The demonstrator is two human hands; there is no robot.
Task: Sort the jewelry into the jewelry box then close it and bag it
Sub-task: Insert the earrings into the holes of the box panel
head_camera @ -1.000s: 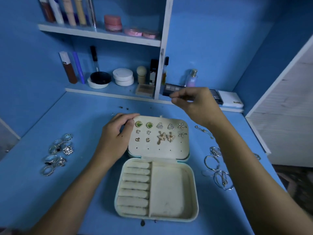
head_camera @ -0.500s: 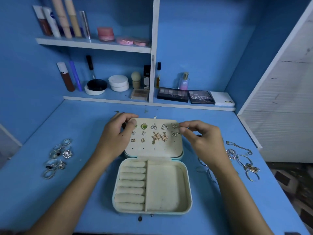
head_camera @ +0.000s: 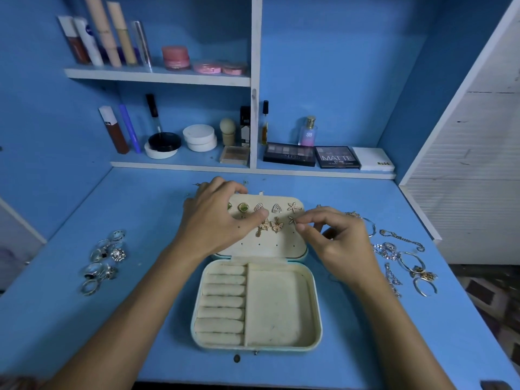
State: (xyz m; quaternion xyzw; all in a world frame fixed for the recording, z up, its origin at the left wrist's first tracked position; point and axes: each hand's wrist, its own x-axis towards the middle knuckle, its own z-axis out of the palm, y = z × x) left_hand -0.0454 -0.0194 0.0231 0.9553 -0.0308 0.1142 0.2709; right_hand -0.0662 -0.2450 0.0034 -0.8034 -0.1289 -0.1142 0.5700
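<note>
A cream jewelry box (head_camera: 315, 305) lies open on the blue desk, with ring rolls on the left and a bare tray on the right. Its lid (head_camera: 270, 246) lies back flat, and several earrings (head_camera: 277, 208) are pinned in it. My left hand (head_camera: 216, 222) grips the lid's far left corner, thumb lying across the earring panel. My right hand (head_camera: 339, 244) pinches a starfish earring (head_camera: 292, 220) at the lid's right side. Several rings (head_camera: 104, 260) lie to the left of the box. To its right lie bracelets and chains (head_camera: 405, 261).
Cosmetics fill the shelves behind, with eyeshadow palettes (head_camera: 336, 156) on the low shelf right at the desk's back edge. A white slatted panel (head_camera: 472, 192) borders the desk on the right. Small dark bits (head_camera: 237, 358) lie in front of the box.
My right hand came down from near the shelf to the lid's right side and now pinches the starfish earring. My left hand slid further over the lid.
</note>
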